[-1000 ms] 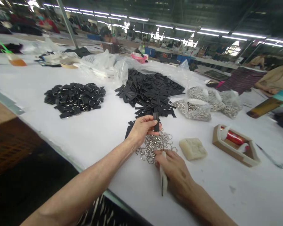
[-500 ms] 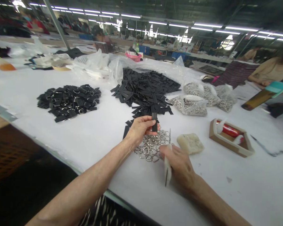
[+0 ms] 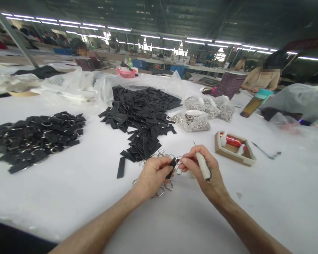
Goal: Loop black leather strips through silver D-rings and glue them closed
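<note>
My left hand (image 3: 151, 177) pinches a short black strip (image 3: 171, 168) between thumb and fingers. At the strip's upper end, a metal D-ring (image 3: 178, 161) is held in the fingertips of my right hand (image 3: 211, 178). Also gripped in that right hand is an awl-like tool (image 3: 203, 166) with a white wrapped handle, its thin tip pointing away. Under and around my left hand lie loose metal rings (image 3: 160, 192), partly covered. Just beyond them spreads a big pile of black strips (image 3: 145, 109). A pale block is mostly hidden behind my right hand.
On the left sits a heap of black strips with rings (image 3: 39, 137). Clear bags of metal rings (image 3: 192, 121) stand at the back right. Further right are a cardboard tray (image 3: 234, 155) with a red tube, a thin metal tool (image 3: 266, 151) and a bottle (image 3: 255, 102). Another person sits beyond.
My right hand has lifted a ring from the loose rings and brought it to the strip in my left hand. The tool has tilted in my right hand. The view has swung right.
</note>
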`<control>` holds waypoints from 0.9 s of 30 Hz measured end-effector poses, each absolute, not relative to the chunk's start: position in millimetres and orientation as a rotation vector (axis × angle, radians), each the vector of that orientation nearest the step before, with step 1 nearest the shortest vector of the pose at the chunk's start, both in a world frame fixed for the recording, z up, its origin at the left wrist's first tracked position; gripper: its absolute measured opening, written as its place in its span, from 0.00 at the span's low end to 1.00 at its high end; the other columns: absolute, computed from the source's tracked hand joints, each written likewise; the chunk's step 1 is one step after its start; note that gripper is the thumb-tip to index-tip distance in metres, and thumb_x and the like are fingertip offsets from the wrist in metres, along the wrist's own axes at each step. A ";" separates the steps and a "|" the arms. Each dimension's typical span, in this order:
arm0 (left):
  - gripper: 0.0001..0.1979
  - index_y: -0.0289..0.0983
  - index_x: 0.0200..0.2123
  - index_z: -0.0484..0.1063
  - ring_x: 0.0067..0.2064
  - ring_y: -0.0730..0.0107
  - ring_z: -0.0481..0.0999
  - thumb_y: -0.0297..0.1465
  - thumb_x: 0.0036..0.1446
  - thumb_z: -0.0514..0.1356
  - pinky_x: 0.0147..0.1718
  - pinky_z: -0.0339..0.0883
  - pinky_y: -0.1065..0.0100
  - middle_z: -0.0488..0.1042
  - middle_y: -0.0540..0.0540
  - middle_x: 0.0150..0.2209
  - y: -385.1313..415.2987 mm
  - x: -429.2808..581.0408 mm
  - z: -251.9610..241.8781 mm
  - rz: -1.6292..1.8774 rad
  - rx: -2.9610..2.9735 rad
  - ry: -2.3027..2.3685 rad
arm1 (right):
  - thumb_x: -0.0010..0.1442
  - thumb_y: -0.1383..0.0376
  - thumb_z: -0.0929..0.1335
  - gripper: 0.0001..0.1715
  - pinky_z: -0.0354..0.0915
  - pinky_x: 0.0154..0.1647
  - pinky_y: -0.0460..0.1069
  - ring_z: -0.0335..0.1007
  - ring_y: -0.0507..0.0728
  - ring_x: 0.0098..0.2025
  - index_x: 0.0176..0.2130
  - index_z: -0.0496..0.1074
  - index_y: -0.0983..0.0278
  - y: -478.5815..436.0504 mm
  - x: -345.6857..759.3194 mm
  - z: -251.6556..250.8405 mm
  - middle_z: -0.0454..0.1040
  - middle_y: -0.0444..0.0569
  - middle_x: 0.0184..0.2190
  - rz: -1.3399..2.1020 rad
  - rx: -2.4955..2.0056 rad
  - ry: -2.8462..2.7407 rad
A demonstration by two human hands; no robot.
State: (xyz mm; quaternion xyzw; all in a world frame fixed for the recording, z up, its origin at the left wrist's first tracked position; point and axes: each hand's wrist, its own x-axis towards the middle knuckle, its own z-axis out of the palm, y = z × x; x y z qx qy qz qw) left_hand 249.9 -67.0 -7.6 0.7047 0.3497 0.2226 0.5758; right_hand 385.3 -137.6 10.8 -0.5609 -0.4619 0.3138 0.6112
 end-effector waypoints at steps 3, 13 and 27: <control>0.12 0.37 0.33 0.73 0.26 0.74 0.70 0.25 0.55 0.49 0.26 0.63 0.73 0.71 0.51 0.24 -69.9 249.6 -12.5 0.668 2.086 0.856 | 0.54 0.64 0.68 0.10 0.69 0.30 0.47 0.72 0.53 0.28 0.30 0.60 0.62 -139.0 383.8 12.6 0.70 0.41 0.24 0.764 -1.309 -1.027; 0.13 0.36 0.38 0.70 0.32 0.66 0.74 0.22 0.55 0.48 0.28 0.60 0.70 0.75 0.44 0.31 -72.2 244.3 -19.9 0.763 2.681 0.862 | 0.53 0.63 0.67 0.11 0.65 0.26 0.46 0.70 0.53 0.23 0.28 0.59 0.62 -136.7 384.3 14.3 0.69 0.40 0.19 0.739 -1.459 -1.039; 0.13 0.40 0.43 0.69 0.28 0.70 0.72 0.29 0.55 0.52 0.28 0.66 0.73 0.72 0.51 0.26 -76.3 250.2 -12.6 0.708 1.795 0.850 | 0.57 0.61 0.63 0.08 0.59 0.22 0.45 0.64 0.51 0.21 0.29 0.59 0.62 -139.5 389.0 15.1 0.69 0.41 0.20 0.811 -1.472 -1.165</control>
